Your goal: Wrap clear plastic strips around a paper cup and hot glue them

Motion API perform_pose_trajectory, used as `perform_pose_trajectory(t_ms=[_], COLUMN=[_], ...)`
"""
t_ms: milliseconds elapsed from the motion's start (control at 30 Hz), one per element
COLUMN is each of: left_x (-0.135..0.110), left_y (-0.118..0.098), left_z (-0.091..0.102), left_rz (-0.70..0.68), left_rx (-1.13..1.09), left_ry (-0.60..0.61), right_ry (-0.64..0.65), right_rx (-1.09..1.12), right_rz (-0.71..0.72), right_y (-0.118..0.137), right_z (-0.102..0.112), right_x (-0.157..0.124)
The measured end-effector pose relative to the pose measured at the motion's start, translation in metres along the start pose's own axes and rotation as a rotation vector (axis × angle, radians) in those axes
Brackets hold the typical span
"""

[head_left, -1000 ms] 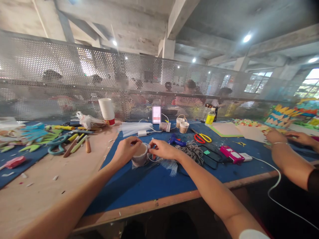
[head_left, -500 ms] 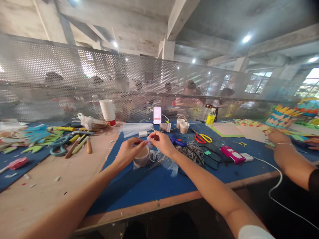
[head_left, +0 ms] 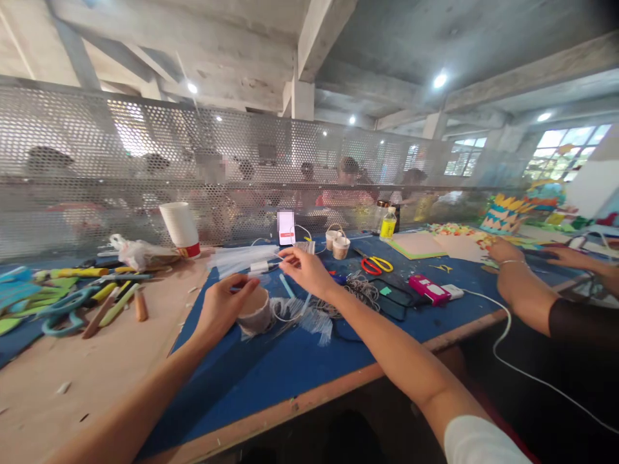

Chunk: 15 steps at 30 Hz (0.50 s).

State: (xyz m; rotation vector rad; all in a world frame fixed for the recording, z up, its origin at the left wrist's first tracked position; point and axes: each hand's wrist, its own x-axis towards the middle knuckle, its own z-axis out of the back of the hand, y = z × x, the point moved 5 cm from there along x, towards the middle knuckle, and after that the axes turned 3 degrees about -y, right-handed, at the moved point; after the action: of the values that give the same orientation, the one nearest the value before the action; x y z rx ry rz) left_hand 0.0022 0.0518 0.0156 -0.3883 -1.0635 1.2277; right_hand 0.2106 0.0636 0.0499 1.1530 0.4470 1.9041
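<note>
1. Higher and farther from the rim of the cup (head_left: 256,322) with the right hand (head_left: 309,274) than a second ago; now out toward the far edge of the desk (head_left: 290,409), below the phone (head_left: 286,229) in view.
2. Narrow at the right grip, with fingertips close together; cannot tell whether pinching a fine strand or nothing.
3. Still beside the cup with the left hand (head_left: 223,306), curved in a narrow grip, thumb reaching over the left part of the rim; cannot tell whether touching or pressing.
4. Upright on the blue mat (head_left: 309,367), in a greyish wrapping: the cup, between near and far edges, just right of the mat's left edge.
5. By judgement, a pause in two-handed work at the rim, with only the left hand near enough to steady the cup.
6. More exposed now, right of the cup: a pale blue stick (head_left: 287,285). Also there: a white loop (head_left: 285,320) and clear fibres (head_left: 319,328).
</note>
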Motion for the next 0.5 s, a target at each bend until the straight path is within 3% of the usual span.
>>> perform_pose_trajectory(t_ms=[67,133,200,333,500], left_x=[0.0,-0.001,-0.001,-0.002,-0.001], left_y=[-0.003,-0.005,-0.007,-0.007,-0.005], left_z=[0.003,0.005,0.005,0.006,0.008], left_rz=[-0.006,-0.016,-0.01,0.009,0.033], left_rx=[0.033,0.051,0.054,0.042,0.027], left_ry=[-0.01,-0.019,-0.019,-0.001,0.001], right_ry=[0.0,0.081,0.125,0.232,0.282], right_rx=[-0.343,-0.707,-0.796,-0.868,-0.901], right_rz=[-0.032,-0.168,-0.245,-0.315,-0.328], right_y=[-0.016,-0.043,-0.065,-0.093,-0.098], right_z=[0.029,0.053,0.068,0.069,0.054], right_x=[-0.003,-0.01,-0.018,-0.031,-0.034])
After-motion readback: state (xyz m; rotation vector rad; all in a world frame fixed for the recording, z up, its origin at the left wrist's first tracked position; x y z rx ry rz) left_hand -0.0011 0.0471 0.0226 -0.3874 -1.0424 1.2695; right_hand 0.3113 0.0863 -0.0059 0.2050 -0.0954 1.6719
